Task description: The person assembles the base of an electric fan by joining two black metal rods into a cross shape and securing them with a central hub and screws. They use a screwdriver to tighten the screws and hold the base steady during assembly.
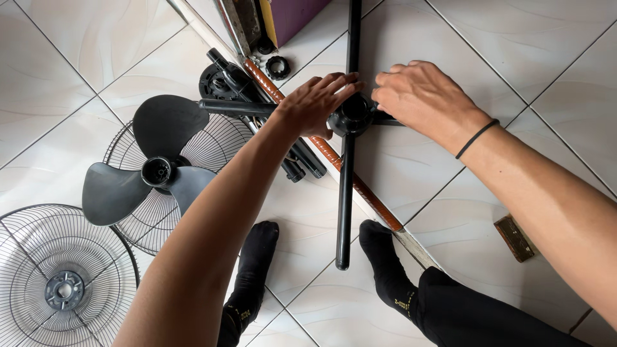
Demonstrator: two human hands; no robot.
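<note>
Bare tile right of the cross base; fan blade, grilles crowd the left.

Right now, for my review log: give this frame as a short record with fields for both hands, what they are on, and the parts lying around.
left hand: left hand rests open on the hub, fingers spread
right hand: right hand curled at the hub's other side, black band on the wrist
object in hand: black cross-shaped fan base, flat on the floor
nearby parts: fan blade lying on a wire grille; second wire grille; small black ring nut
surface: white tiled floor
</note>
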